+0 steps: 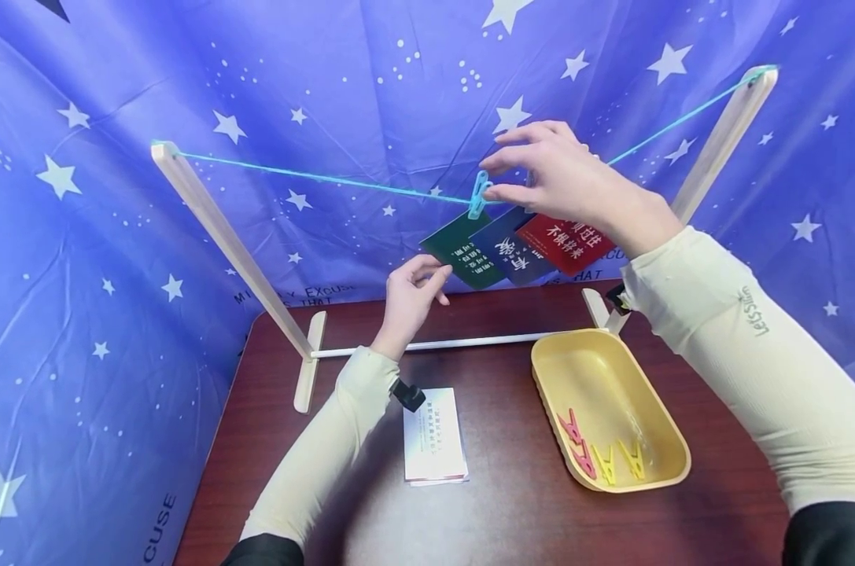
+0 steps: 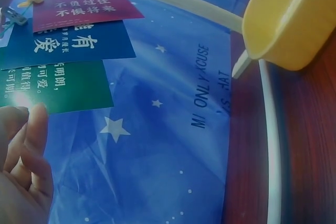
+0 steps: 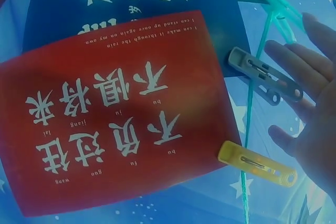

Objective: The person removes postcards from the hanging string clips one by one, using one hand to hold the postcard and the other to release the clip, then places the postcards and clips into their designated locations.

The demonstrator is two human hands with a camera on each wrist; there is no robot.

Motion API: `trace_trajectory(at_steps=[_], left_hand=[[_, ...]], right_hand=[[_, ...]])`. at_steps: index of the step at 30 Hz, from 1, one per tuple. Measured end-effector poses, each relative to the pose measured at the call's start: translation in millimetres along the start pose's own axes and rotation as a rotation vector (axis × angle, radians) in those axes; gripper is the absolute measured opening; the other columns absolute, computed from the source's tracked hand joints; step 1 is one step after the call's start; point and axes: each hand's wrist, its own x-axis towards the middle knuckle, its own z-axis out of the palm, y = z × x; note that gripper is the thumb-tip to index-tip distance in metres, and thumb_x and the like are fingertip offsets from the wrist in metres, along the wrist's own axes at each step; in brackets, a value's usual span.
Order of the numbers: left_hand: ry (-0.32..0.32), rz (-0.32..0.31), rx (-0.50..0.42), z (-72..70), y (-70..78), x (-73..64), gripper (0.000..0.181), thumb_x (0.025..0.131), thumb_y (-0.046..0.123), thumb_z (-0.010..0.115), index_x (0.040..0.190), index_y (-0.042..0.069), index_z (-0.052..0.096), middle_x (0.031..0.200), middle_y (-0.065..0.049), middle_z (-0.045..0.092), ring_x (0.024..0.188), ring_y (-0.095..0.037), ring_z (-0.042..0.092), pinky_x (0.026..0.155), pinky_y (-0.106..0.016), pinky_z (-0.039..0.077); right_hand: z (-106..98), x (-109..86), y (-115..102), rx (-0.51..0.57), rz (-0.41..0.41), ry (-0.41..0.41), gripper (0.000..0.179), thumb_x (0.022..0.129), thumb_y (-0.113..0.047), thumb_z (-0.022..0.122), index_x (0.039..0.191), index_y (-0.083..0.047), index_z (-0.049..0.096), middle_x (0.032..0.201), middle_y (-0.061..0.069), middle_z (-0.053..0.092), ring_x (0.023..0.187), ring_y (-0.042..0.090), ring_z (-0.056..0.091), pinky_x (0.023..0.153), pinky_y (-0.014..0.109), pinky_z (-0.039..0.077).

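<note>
A green card [image 1: 464, 250] hangs from a teal clothespin [image 1: 479, 195] on a teal cord [image 1: 328, 179]. My left hand [image 1: 414, 297] pinches its lower left edge between thumb and bent index finger. Around the teal clothespin, my right hand [image 1: 558, 173] has its fingers spread, the fingertips right by the handles. Overlapping the green card is a blue card [image 1: 508, 250], held by a grey clothespin [image 3: 262, 72]. In front of that hangs a red card [image 3: 115, 114] under a yellow clothespin [image 3: 257, 163].
Wooden posts [image 1: 232, 248] at both sides carry the cord, joined by a white bar [image 1: 484, 341]. A yellow basket [image 1: 540, 369] holds red [image 1: 581, 456] and yellow clothespins [image 1: 635, 460]. A stack of white cards [image 1: 434, 436] lies on the table [image 1: 498, 519]. Behind is a starry blue curtain [image 1: 370, 86].
</note>
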Motion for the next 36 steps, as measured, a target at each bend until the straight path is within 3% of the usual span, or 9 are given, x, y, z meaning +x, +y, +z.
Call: trace_trajectory(at_steps=[3, 8, 15, 23, 28, 36], left_hand=[[0.001, 0.013, 0.015, -1.3, -1.4, -1.9, 0.012, 0.096, 0.007, 0.075, 0.098, -0.005, 0.073, 0.083, -0.017, 0.075, 0.050, -0.013, 0.064, 0.047, -0.022, 0.033], [0.000, 0.004, 0.025, -1.6, -1.9, -4.7, 0.011, 0.096, 0.006, 0.075, 0.097, -0.005, 0.075, 0.085, -0.017, 0.075, 0.050, -0.012, 0.062, 0.049, -0.021, 0.036], [0.004, -0.027, 0.041, 0.0, -3.3, -7.0, 0.010, 0.096, -0.001, 0.071, 0.097, -0.011, 0.072, 0.087, -0.024, 0.074, 0.048, -0.007, 0.059, 0.050, -0.020, 0.033], [-0.013, 0.008, 0.016, -1.8, -4.7, -9.5, 0.010, 0.097, 0.002, 0.073, 0.096, -0.008, 0.074, 0.096, -0.035, 0.071, 0.048, -0.007, 0.060, 0.055, -0.019, 0.040], [-0.021, 0.035, -0.003, -3.2, -3.6, -9.9, 0.011, 0.097, 0.003, 0.073, 0.097, -0.008, 0.074, 0.096, -0.032, 0.073, 0.048, -0.008, 0.061, 0.053, -0.020, 0.038], [-0.012, 0.043, 0.005, -3.3, -1.6, -7.2, 0.010, 0.096, 0.003, 0.073, 0.097, -0.007, 0.074, 0.090, -0.020, 0.076, 0.048, -0.009, 0.061, 0.057, -0.021, 0.045]], right_hand=[[3.3, -1.8, -0.2, 0.019, -0.004, 0.007, 0.037, 0.098, -0.023, 0.074, 0.128, -0.001, 0.071, 0.137, 0.025, 0.063, 0.140, 0.043, 0.044, 0.122, 0.060, 0.018], [7.6, -4.3, 1.3, 0.066, -0.007, 0.023, 0.035, 0.098, -0.021, 0.075, 0.127, -0.001, 0.072, 0.137, 0.024, 0.063, 0.140, 0.043, 0.044, 0.123, 0.059, 0.017], [10.4, -3.0, 3.0, 0.113, -0.016, 0.029, 0.035, 0.097, -0.016, 0.075, 0.128, -0.001, 0.071, 0.137, 0.023, 0.064, 0.141, 0.041, 0.045, 0.121, 0.058, 0.019], [9.0, -2.1, 1.7, 0.161, 0.013, 0.006, 0.028, 0.097, -0.013, 0.075, 0.122, -0.001, 0.073, 0.131, 0.021, 0.067, 0.139, 0.040, 0.046, 0.121, 0.059, 0.022], [7.2, -3.0, -1.8, 0.202, 0.048, -0.006, 0.024, 0.097, -0.012, 0.075, 0.117, 0.000, 0.071, 0.121, 0.018, 0.070, 0.132, 0.037, 0.048, 0.113, 0.059, 0.032], [8.0, -7.0, 0.3, 0.220, 0.021, 0.046, 0.016, 0.096, -0.010, 0.076, 0.108, -0.002, 0.070, 0.109, 0.015, 0.071, 0.125, 0.034, 0.049, 0.109, 0.058, 0.032]])
